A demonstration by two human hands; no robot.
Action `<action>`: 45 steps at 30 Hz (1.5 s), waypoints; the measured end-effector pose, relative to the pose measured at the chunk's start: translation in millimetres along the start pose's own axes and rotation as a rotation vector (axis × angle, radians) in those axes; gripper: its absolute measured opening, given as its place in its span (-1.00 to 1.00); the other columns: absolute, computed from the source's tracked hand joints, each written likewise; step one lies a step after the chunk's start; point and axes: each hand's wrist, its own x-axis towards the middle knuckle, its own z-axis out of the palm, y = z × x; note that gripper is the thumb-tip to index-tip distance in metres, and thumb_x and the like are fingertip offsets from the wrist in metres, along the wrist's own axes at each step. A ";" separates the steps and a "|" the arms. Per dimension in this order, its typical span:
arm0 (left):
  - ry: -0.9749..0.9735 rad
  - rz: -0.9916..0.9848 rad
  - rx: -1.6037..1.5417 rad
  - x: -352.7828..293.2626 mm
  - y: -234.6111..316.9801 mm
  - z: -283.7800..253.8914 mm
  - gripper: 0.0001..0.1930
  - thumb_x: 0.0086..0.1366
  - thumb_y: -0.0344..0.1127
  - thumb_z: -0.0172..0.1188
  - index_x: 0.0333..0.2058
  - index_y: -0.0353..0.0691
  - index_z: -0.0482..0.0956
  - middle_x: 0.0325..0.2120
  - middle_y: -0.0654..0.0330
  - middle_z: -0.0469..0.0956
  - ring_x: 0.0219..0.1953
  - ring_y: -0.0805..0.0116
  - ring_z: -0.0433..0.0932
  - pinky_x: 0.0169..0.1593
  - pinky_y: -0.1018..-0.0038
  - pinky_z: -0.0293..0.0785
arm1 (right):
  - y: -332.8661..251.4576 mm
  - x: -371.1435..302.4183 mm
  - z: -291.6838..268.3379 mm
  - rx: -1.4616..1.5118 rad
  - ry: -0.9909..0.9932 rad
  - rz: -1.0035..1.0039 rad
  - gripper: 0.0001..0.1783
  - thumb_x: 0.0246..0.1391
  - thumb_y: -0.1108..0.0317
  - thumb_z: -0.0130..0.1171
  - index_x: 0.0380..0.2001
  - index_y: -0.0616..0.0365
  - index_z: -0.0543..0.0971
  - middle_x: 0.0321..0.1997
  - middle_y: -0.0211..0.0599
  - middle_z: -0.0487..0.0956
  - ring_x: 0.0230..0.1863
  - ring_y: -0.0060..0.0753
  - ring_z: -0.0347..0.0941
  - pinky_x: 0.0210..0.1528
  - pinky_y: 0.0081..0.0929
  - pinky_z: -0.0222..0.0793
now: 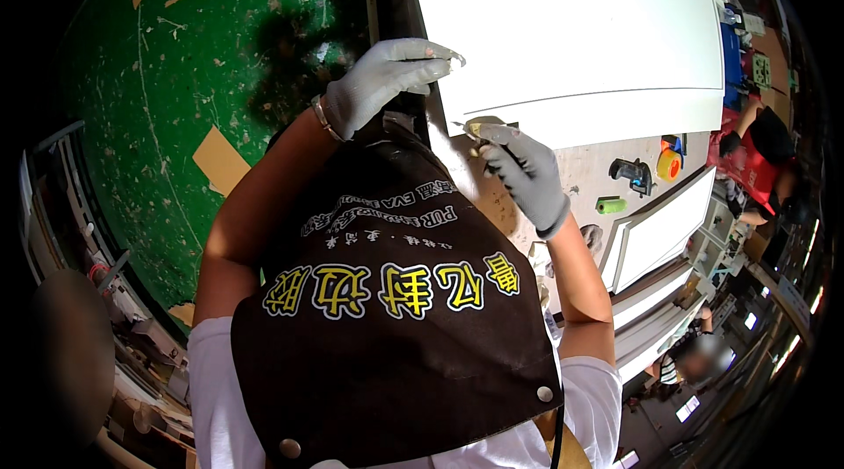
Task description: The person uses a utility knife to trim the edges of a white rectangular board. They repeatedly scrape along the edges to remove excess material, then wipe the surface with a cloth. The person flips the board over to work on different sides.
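Observation:
Both of my hands wear pale grey work gloves. At the left edge of a large white panel [571, 38], my left hand [378, 82] is closed, fingers and thumb drawn together near the rim. A small whitish bit shows at its fingertips, too small to name. By the panel's near left corner, my right hand [527, 177] is closed around a small tool [476, 128] with a yellowish part and a thin tip. That tip lies close to the corner; the fingers hide the rest of the tool. A dark brown apron [396, 363] covers my front.
Right of my right hand, the worktable [576, 168] carries a black hand tool [631, 175], an orange tape roll [669, 165] and a green cylinder [610, 205]. More white panels [659, 227] lie beyond. Cardboard [220, 161] rests on the green floor. Other people are at the right.

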 end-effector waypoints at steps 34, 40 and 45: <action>0.044 -0.245 -0.127 -61.6 -18.1 27.2 -0.79 0.31 -0.48 0.17 -0.10 -0.40 0.55 -0.23 0.16 0.59 -0.24 0.44 0.59 -0.11 0.53 0.53 | -10.0 -26.4 10.7 0.396 0.160 0.272 -0.64 0.30 0.33 0.04 0.06 0.33 0.51 -0.35 -0.35 0.58 -0.48 -0.72 0.42 -0.52 -0.77 0.23; 0.011 -0.306 -0.253 -61.3 -28.8 32.1 -0.76 0.33 -0.45 0.17 -0.07 -0.38 0.43 -0.16 0.05 0.56 -0.15 0.24 0.63 -0.05 0.43 0.55 | -10.1 -27.8 17.0 0.368 0.190 0.223 -0.68 0.26 0.40 0.04 0.01 0.33 0.54 -0.32 -0.31 0.59 -0.41 -0.65 0.47 -0.47 -0.71 0.27; 0.008 -0.390 -0.303 -57.5 -24.3 36.3 -0.76 0.37 -0.42 0.12 -0.04 -0.38 0.39 -0.13 -0.03 0.56 -0.13 0.20 0.62 0.00 0.39 0.52 | -9.7 -20.7 14.9 -0.437 0.243 -0.312 -0.71 0.07 0.54 0.14 -0.10 0.25 0.59 -0.26 -0.16 0.57 -0.32 -0.24 0.52 -0.28 -0.41 0.43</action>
